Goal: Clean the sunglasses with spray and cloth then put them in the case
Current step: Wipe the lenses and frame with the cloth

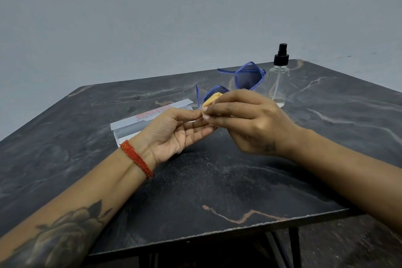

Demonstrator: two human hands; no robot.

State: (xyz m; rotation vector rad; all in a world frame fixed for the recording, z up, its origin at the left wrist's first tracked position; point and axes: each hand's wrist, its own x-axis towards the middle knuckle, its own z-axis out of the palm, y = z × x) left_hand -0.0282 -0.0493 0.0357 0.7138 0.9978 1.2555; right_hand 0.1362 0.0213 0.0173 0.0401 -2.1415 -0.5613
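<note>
Blue-framed sunglasses point(248, 78) with dark lenses are held above the table, temples unfolded and pointing away to the left. My left hand point(171, 130), palm up, holds the near lens rim between thumb and fingers. My right hand point(250, 119) pinches a small yellow cloth point(212, 99) against the near lens, covering most of it. A clear spray bottle point(279, 80) with a black pump top stands upright just behind my right hand. The white cardboard case point(139, 124) lies open on the table behind my left wrist.
All of this sits on a dark marble-patterned table point(217, 180), whose front edge runs close to me and whose right corner is near my right forearm. A plain grey wall stands behind the table.
</note>
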